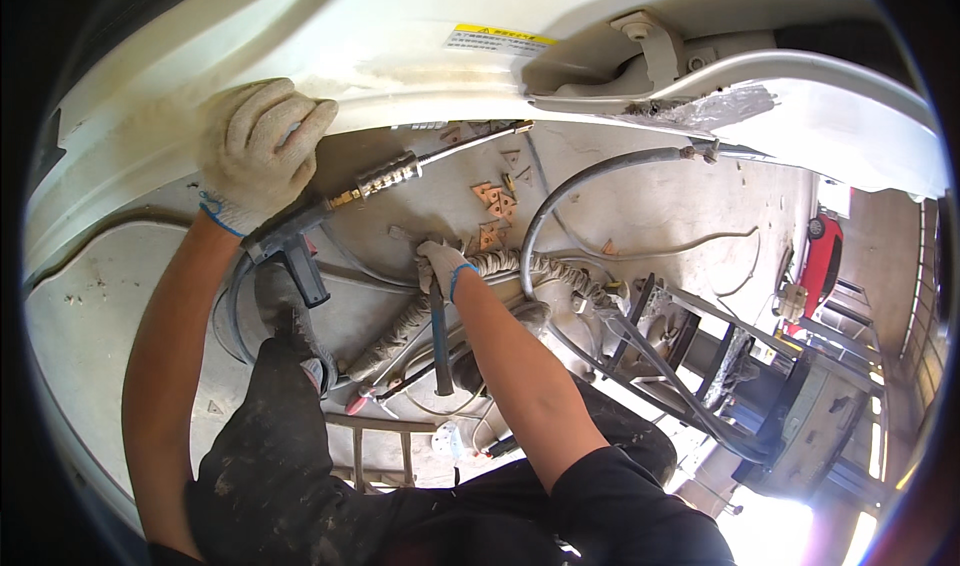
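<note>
My left hand (262,151), in a pale work glove, rests with curled fingers against the lower edge of a white car body panel (400,91). Whether anything small is in those fingers is hidden. Just below that hand lies a black pistol-grip pulling gun (298,256) with a metal slide weight (390,174) on its shaft, pointing up and right. My right hand (440,266), also gloved, is closed round a tool with a straight dark blue handle (440,346). The handle hangs toward me; the tool's far end is mostly hidden by the glove.
Several copper-coloured triangular plates (494,201) lie on the grey floor. A fabric-sleeved cable (400,331) and a thick grey cable (575,181) cross it. A wheeled machine (815,426) stands at the right, a red car (822,261) beyond. The panel has a scraped patch (720,108).
</note>
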Tool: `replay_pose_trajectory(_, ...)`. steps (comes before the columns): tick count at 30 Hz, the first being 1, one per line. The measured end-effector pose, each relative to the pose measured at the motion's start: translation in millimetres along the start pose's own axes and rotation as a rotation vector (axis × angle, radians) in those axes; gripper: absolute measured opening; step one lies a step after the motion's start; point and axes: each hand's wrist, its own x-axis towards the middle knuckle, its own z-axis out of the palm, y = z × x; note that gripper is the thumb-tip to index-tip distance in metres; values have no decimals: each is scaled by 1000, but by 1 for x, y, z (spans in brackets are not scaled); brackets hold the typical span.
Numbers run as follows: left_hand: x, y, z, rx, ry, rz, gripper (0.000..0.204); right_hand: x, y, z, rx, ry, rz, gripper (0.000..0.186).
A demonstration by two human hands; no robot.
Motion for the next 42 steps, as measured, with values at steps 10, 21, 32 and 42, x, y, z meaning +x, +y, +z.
replay_pose_trajectory(10,1,-3,0,-15,4,7,51,-3,3,5,-118,100,-47,18)
replay_pose_trajectory(21,-7,-6,4,-11,-26,15,50,-5,4,6,-112,102,-35,20)
replay_pose_trajectory(32,-2,-8,-2,28,-44,66,47,5,10,5,-105,70,-62,21)
replay_pose_trajectory(42,-5,-9,4,97,-59,87,45,-5,21,16,-122,156,-181,24)
